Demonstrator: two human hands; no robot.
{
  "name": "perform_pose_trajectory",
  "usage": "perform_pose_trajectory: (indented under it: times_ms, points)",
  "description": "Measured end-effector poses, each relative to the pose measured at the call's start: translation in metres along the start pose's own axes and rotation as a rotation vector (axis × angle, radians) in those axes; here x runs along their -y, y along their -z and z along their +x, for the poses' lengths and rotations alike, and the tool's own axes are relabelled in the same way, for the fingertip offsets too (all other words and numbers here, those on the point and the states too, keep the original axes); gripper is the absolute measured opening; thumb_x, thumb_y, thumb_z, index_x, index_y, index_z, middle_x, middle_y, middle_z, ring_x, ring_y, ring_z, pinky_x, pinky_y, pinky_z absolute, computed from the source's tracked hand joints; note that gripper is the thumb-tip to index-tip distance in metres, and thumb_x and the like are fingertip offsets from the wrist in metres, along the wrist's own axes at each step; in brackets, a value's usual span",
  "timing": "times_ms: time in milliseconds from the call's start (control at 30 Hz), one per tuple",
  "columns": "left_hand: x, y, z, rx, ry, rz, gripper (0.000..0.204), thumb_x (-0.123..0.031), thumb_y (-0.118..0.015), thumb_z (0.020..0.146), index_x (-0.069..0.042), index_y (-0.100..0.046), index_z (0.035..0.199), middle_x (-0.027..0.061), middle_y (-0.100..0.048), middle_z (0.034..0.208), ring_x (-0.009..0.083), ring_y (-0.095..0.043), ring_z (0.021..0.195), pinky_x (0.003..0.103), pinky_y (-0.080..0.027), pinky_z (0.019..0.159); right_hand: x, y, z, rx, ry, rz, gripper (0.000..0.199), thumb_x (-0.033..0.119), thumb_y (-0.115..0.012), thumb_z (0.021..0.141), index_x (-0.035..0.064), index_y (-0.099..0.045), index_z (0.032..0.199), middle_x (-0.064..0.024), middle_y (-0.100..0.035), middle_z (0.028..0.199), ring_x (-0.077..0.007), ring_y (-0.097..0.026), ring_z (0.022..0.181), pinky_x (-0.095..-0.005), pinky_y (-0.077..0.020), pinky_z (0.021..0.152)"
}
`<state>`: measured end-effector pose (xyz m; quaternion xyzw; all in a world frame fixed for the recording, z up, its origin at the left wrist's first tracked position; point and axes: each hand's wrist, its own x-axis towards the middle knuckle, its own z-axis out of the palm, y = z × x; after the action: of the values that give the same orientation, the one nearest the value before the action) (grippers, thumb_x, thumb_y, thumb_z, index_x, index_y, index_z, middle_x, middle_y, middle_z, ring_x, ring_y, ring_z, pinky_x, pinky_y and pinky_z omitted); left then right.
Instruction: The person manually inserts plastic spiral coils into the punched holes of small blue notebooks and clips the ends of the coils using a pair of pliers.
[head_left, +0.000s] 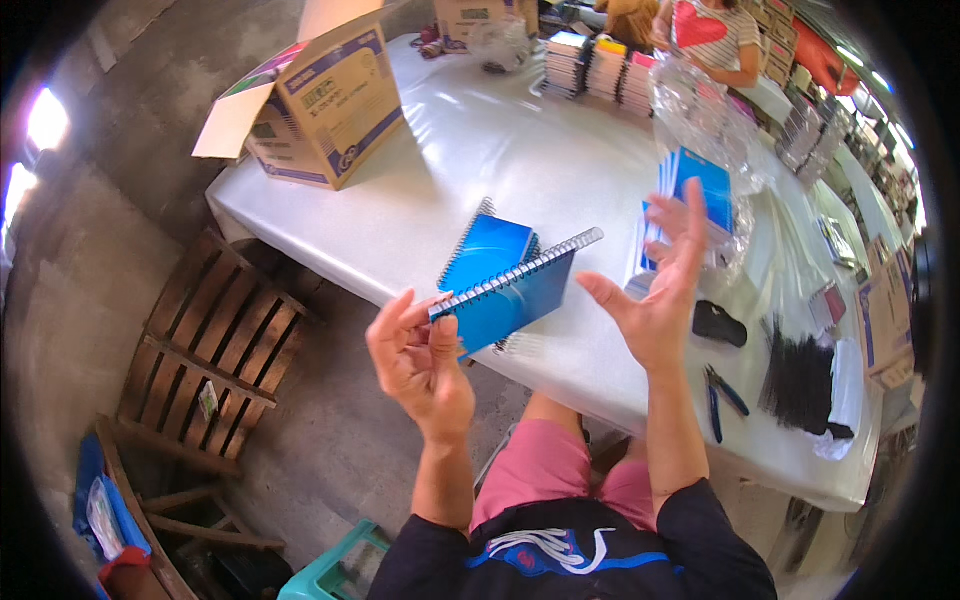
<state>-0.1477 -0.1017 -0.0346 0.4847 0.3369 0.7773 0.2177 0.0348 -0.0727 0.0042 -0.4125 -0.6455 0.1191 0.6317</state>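
Note:
My left hand (425, 365) pinches one end of a blue spiral notebook (520, 300) between thumb and fingers. The notebook is tilted in the air, its wire coil along the upper edge and a length of coil sticking out past the far right end. My right hand (655, 290) is apart from it, fingers and thumb spread, with nothing in it. Behind the held notebook, another blue spiral notebook (490, 250) lies on the table. Beyond my right hand stand stacks of blue booklets (705, 190), partly hidden by the fingers.
An open cardboard box (335, 105) stands at the table's far left. Pliers (722, 400), a black pouch-like item (720, 323) and a bundle of black coils (800, 375) lie at right. Clear plastic (700, 110) and book stacks (567, 65) are farther back, near another person (715, 40).

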Motion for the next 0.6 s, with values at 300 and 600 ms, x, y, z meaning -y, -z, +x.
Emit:
perform_pose_trajectory:
  times_ms: [300,600]
  points:
    - [0.033,0.007,0.075,-0.033,-0.129,0.283,0.035,-0.023,-0.061,0.092,0.002,-0.057,0.117,0.0150,-0.060,0.119,0.0229,-0.053,0.115,0.034,-0.040,0.100,-0.026,-0.076,0.045,0.342,-0.303,0.172,0.063,0.013,-0.073,0.076,0.0065,-0.046,0.133,-0.0183,-0.065,0.094,-0.0250,-0.066,0.079,-0.0348,-0.0525,0.072]
    - [0.137,-0.013,0.005,-0.104,0.358,0.149,0.041,-0.033,-0.048,0.099,0.002,-0.060,0.115,0.0120,-0.063,0.109,0.0185,-0.057,0.096,0.031,-0.045,0.085,-0.097,-0.082,0.016,0.421,-0.494,-0.283,0.064,0.028,-0.075,0.072,-0.0011,-0.052,0.124,-0.0161,-0.065,0.088,-0.0265,-0.065,0.077,-0.0342,-0.0522,0.072]
